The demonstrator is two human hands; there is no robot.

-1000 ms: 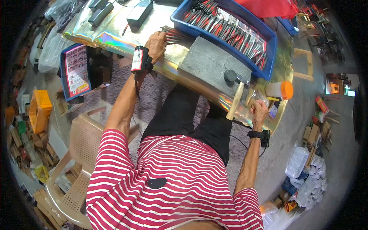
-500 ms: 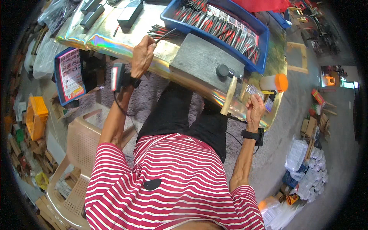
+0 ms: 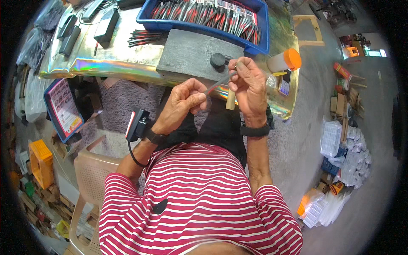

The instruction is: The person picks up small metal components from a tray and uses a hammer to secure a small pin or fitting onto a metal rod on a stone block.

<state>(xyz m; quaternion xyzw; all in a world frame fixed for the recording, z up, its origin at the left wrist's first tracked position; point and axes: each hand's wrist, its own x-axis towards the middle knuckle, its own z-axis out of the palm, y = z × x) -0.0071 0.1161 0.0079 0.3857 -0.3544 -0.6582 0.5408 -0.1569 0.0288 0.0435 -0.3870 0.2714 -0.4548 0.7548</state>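
Counter [image 3: 121, 54] extends beyond the left hand [image 3: 185, 100] and right hand [image 3: 250, 84], whose fingers pinch closed on opposite ends of a slim dark rod [image 3: 219, 82] suspended between them; it looks light, fairly stiff, likely best held near its ends.

slim piece [image 3: 221, 81] i hold: grey. my shirt [image 3: 199, 195]: red, white stripes. tray [image 3: 170, 24]: blue. block [image 3: 191, 51]: grey. tabletop [image 3: 119, 55]: gold, rainbow sheen. jar [image 3: 277, 63]: whitish; lid [image 3: 292, 59]: orange. chair [image 3: 95, 170]: beige.

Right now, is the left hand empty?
No, the left hand pinches one end of a thin grey stick between its thumb and fingers.
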